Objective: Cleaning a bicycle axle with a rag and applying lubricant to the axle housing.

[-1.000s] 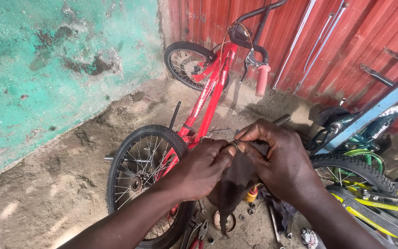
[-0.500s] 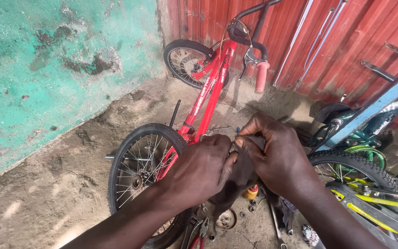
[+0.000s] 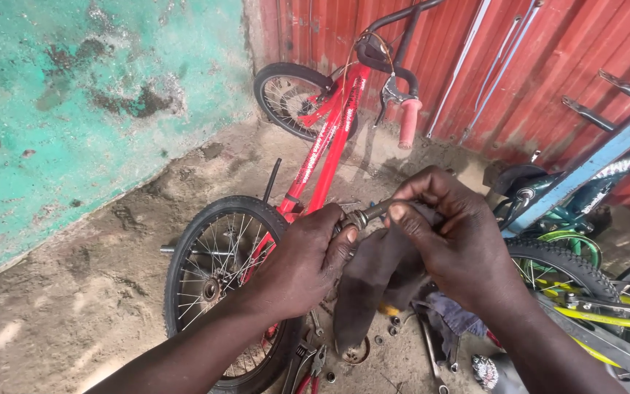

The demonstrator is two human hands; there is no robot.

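Head view: the left hand (image 3: 308,255) pinches the nut end of a short metal axle (image 3: 366,215), while the right hand (image 3: 453,241) grips its other end through a dark rag (image 3: 373,284). Wiping seems underway; next likely needs turning the axle. It lies above the red bicycle (image 3: 329,146), long axis running left-low to right-high.

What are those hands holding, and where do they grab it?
Both pinch a small metal axle: the left hand at its nut end, the right hand along the shaft, with a dark rag hanging underneath.
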